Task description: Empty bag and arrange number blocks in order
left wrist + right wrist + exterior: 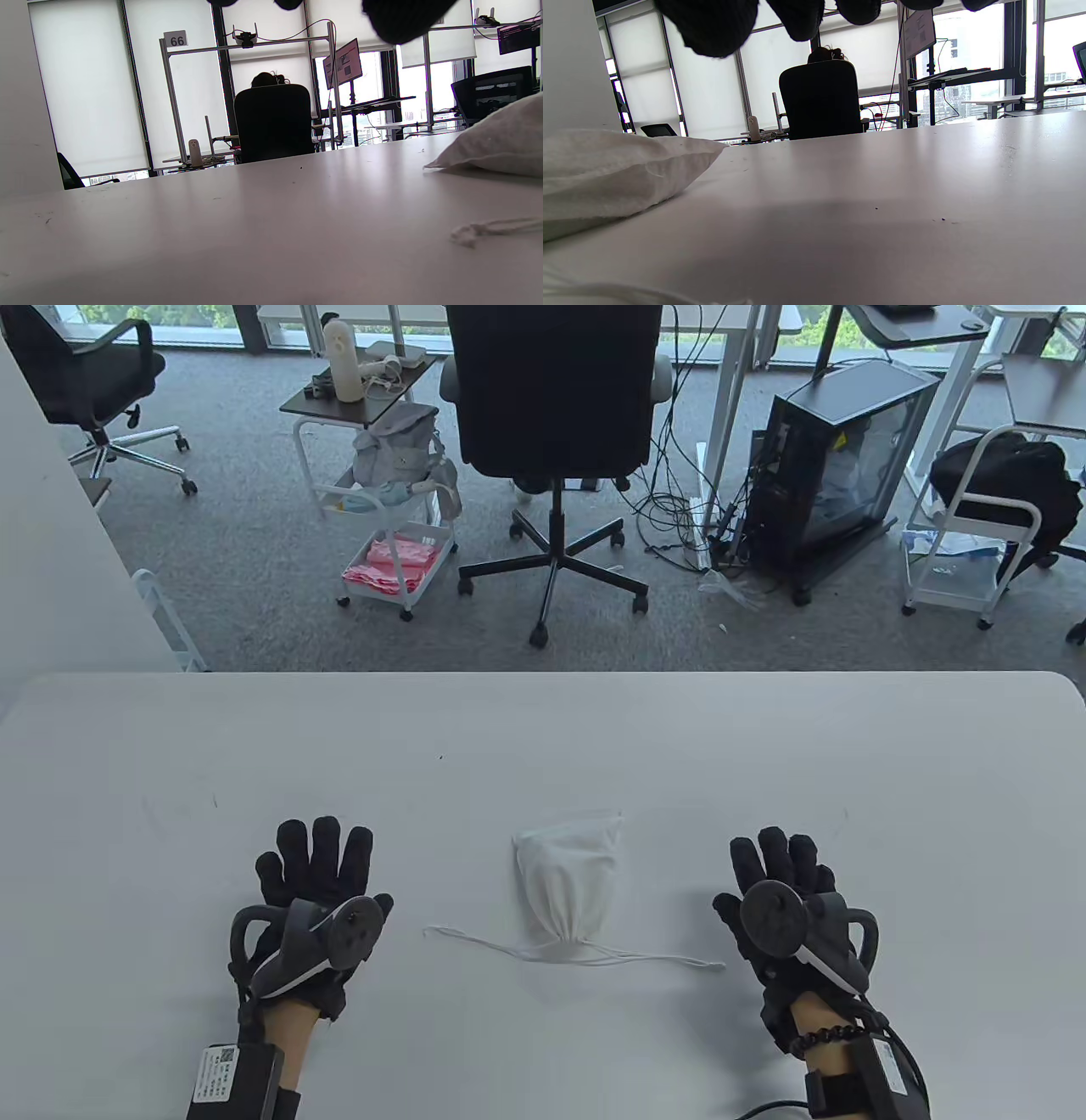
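your left hand (318, 891) lay flat on the white table (543, 746), fingers spread and straight, holding nothing. your right hand (785, 895) lay the same way, released, palm down. between them, apart from both, sat the small white cloth drawstring bag (567, 882), its neck cinched toward you and its white cord (594, 954) trailing to either side. the table view alone showed that closed neck; your wrist views caught only the bag's bulging sides (500, 144) (606, 169) and, beyond the table, a black office chair (821, 99).
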{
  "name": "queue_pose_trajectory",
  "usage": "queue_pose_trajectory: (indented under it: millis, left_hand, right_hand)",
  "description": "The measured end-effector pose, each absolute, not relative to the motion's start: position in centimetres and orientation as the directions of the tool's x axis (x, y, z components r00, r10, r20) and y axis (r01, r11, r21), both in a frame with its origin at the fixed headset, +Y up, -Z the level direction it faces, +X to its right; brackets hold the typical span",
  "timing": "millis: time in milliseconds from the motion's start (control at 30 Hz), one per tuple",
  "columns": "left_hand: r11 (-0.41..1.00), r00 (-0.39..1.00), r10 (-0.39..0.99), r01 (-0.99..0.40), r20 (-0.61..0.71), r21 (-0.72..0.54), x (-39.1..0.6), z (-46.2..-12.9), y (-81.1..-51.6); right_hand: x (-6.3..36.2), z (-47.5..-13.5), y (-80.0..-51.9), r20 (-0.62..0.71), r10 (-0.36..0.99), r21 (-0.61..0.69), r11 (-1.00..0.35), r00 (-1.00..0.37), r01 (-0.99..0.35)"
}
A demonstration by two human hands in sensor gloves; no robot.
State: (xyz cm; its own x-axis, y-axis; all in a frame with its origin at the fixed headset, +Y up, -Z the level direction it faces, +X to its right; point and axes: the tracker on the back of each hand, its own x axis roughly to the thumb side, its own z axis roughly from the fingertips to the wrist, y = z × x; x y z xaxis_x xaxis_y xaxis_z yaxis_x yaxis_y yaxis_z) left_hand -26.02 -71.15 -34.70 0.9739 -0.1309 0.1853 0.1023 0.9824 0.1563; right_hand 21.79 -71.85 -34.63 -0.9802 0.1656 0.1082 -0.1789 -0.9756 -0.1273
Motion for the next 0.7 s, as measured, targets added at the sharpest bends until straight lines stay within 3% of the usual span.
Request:
queue_pose_trajectory:
  millis: [700]
  left_hand:
    - [0.96,0.966,-0.069,-0.003,0.248,0.278,-24.0,-33.8,-69.9]
  right_hand:
    - [22.1,-33.9,-70.8,0.126,0.215,-0.197,-0.951,-0.968,-0.237]
